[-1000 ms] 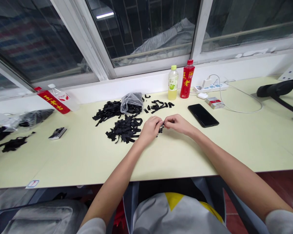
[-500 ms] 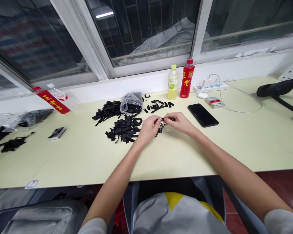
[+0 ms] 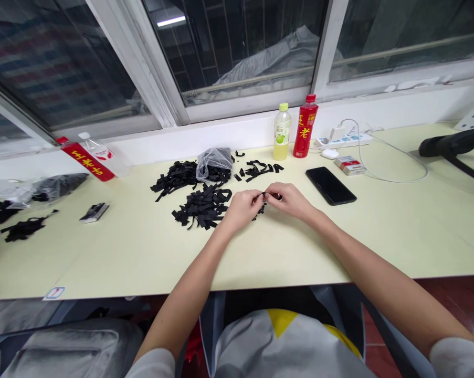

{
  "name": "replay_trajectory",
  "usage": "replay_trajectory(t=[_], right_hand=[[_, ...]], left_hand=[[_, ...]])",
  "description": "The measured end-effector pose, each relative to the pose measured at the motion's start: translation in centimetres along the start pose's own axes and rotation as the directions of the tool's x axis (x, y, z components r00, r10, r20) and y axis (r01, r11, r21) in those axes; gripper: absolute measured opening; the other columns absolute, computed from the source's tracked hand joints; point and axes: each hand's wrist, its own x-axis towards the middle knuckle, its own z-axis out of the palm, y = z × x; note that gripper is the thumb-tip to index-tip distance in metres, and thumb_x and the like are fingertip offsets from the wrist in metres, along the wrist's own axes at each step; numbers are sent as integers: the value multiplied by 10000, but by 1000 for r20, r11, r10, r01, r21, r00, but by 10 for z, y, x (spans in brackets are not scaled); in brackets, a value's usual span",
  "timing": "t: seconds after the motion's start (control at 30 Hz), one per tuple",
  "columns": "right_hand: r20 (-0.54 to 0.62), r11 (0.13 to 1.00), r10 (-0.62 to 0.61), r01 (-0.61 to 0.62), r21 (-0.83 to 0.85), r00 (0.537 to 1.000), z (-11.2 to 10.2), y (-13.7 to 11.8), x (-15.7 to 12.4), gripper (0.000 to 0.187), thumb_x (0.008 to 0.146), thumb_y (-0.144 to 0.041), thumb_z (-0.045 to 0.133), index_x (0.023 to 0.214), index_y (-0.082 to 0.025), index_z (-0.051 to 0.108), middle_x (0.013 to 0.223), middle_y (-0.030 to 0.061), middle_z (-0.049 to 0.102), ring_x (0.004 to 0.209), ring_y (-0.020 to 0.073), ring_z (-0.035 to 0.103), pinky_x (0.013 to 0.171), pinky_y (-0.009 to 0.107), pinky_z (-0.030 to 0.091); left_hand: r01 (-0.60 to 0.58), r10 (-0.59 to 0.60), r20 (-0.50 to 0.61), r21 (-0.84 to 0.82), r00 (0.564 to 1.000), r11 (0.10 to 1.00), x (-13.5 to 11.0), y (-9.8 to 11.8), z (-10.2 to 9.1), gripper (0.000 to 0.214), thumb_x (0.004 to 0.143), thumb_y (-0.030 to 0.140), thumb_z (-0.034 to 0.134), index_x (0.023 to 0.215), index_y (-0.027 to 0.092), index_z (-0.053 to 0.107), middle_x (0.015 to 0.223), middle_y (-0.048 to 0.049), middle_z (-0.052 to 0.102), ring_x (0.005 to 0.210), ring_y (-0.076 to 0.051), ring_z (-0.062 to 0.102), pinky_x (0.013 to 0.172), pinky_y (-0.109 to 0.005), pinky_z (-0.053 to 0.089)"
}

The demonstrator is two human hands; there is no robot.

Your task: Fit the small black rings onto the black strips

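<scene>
Black flat strips [image 3: 201, 207] lie heaped on a pale cream tabletop [image 3: 103, 262], just left of the person's hands. A second heap of black strips [image 3: 177, 176] sits behind them, with a crumpled clear plastic bag [image 3: 215, 164] resting against it. The left hand [image 3: 242, 207] and the right hand [image 3: 290, 202] meet at centre frame, both closed in a tight fingertip pinch on a small black piece [image 3: 270, 196], whose shape the fingers mostly hide. Tiny black bits [image 3: 260, 210] lie on the table just below the hands. The work in hand is close fingertip handling of that one piece. Loose black strips [image 3: 258, 169] lie farther up, near a green-capped plastic bottle [image 3: 282, 131] and a red plastic bottle [image 3: 303, 126], while a black smartphone [image 3: 330, 185] lies to the right.
</scene>
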Motion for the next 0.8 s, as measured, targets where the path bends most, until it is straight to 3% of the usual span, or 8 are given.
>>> replay_trajectory(t=[0.13,0.33,0.53,0.8], right_hand=[[-2,996,-44,44,-77,999,4,5,-1,257,1068,-313,713,816,-273,741,860,70,779,852,270,658,873,404,505],[-11,984,-90,87,-155,996,10,12,-3,290,1112,-270,706,829,-259,764,835,68,778,853,264,658,852,395,503],[-63,978,-96,82,-191,993,18,15,-7,340,1142,-249,727,803,-263,756,809,64,758,864,273,663,853,405,509],[-90,982,-81,64,-179,993,28,15,-10,385,1164,-247,706,780,-280,689,809,70,737,908,296,669,873,422,534]], left_hand=[[-75,51,99,261,994,962,0,3,-2,356,1219,320,677,872,271,740,803,-45,725,863,-287,727,903,-387,603],[-127,79,133,405,988,905,-2,7,-1,395,1255,273,638,871,265,735,804,-53,724,831,-282,716,898,-393,598],[-152,119,100,460,988,875,-6,8,5,387,1266,225,651,885,256,714,803,-32,704,818,-259,686,905,-377,589],[-117,90,89,365,992,924,-6,6,5,430,1228,277,646,798,268,648,748,-40,659,819,-268,666,905,-397,570]])
